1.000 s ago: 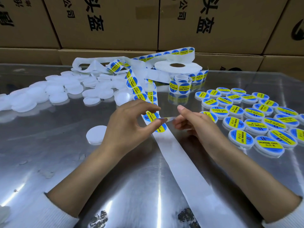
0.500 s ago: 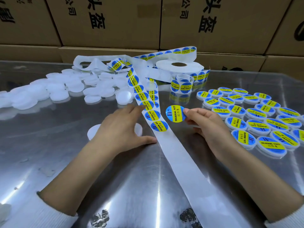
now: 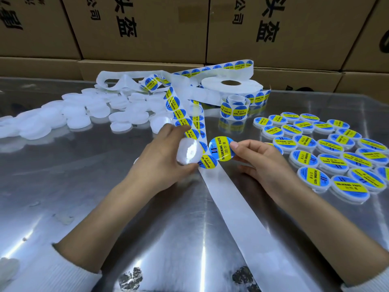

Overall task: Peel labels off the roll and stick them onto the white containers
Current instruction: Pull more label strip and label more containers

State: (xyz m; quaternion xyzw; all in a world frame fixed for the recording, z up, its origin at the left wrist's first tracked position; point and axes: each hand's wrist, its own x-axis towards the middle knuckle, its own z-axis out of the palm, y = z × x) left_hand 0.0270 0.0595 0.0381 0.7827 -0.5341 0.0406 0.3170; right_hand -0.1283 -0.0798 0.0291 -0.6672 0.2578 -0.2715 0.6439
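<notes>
Head cam: left hand (image 3: pixel 166 157) grips a bare white container (image 3: pixel 188 151) over the backing strip (image 3: pixel 237 209); right hand (image 3: pixel 261 161) pinches a peeled label (image 3: pixel 221 148) just beside it. Labelled containers (image 3: pixel 328 152) crowd the tabletop (image 3: pixel 63 186) on the right, the roll (image 3: pixel 231 87) behind.

A round label (image 3: pixel 221 148) is blue with a yellow band across its middle and black lettering. The backing strip (image 3: pixel 237 209) is plain white, with more blue-and-yellow labels further up it. The unlabelled containers (image 3: pixel 73 116) are plain white. The labelled containers (image 3: pixel 336 148) show blue-and-yellow tops with white rims. The worktop (image 3: pixel 84 197) is shiny silver-grey. The cardboard boxes (image 3: pixel 147 28) are brown with black characters. Both sleeves (image 3: pixel 52 272) are white.
</notes>
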